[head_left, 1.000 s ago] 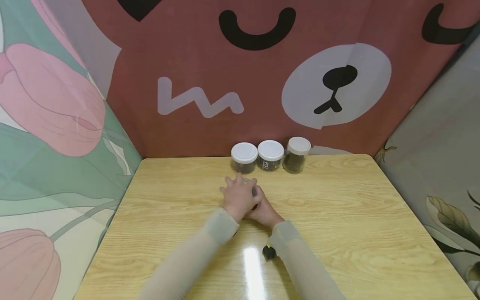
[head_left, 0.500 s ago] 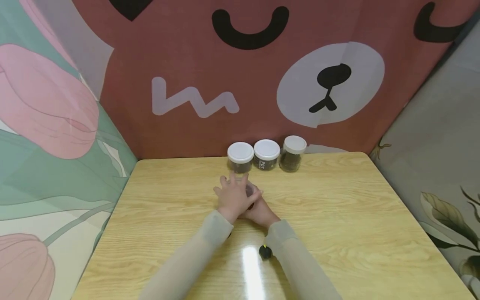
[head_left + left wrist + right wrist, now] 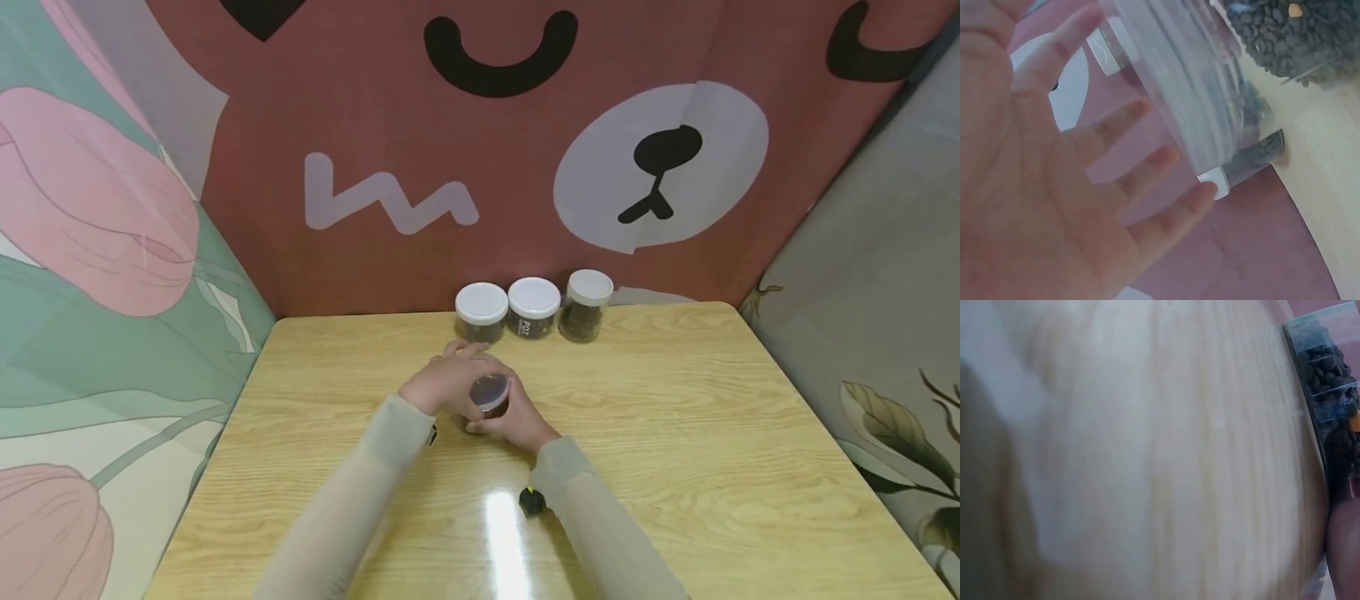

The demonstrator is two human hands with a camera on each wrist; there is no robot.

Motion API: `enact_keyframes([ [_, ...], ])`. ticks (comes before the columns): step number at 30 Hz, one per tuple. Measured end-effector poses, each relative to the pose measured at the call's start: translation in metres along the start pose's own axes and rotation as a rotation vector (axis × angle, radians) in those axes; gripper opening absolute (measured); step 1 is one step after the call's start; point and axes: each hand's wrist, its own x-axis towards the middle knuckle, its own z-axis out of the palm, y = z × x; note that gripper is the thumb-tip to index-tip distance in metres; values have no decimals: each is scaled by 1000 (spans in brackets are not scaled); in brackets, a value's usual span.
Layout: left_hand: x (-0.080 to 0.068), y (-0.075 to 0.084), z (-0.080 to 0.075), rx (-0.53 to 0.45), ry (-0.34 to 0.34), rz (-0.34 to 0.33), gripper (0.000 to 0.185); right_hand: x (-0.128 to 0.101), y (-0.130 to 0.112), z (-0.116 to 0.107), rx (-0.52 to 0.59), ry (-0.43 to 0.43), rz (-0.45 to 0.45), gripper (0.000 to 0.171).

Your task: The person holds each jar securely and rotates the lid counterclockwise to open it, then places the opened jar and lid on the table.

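Mid-table, near the three capped jars (image 3: 534, 308): open jar (image 3: 490, 395) of dark pellets gripped in right hand (image 3: 517, 421). Clear lid (image 3: 1179, 87) just off, against loosely spread left-hand (image 3: 442, 385) fingers (image 3: 1116, 122). Probably uncapping; next, lid set aside.

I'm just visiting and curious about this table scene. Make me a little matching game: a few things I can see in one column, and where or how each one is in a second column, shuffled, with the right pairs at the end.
Things:
1. open jar
2. three white-lidded jars
3. small black object
4. right hand

Places or states:
A. lined up at the table's far edge, by the red backdrop
B. lying on the wooden table beside the right sleeve
C. lidless, dark contents showing, between both hands
D. gripping the open jar from the near side

Pairs: 1-C, 2-A, 3-B, 4-D
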Motion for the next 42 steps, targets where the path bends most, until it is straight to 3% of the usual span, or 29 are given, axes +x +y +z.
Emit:
enact_keyframes([
  [5,5,-3,-2,-36,-48,39,74,1,0,1,-9,-19,7,115],
  [11,8,-1,-1,-30,-13,-23,64,1,-5,0,18,-17,7,115],
  [15,10,4,3,-2,49,-82,61,-3,-16,0,94,-47,-26,113],
  [18,11,7,6,26,83,-137,63,-6,-22,0,111,-54,-3,111],
  [24,13,14,15,65,146,-268,66,-3,-11,0,69,-42,49,113],
  [29,14,26,21,74,181,-403,72,0,-2,-1,3,-7,-15,116],
  [33,14,33,24,51,214,-464,75,1,-1,-1,-23,9,-52,116],
  [37,16,30,26,74,234,-416,78,0,-1,-1,-29,18,-43,116],
  [42,16,18,24,61,240,-227,71,-1,-2,0,-12,0,-11,116],
])
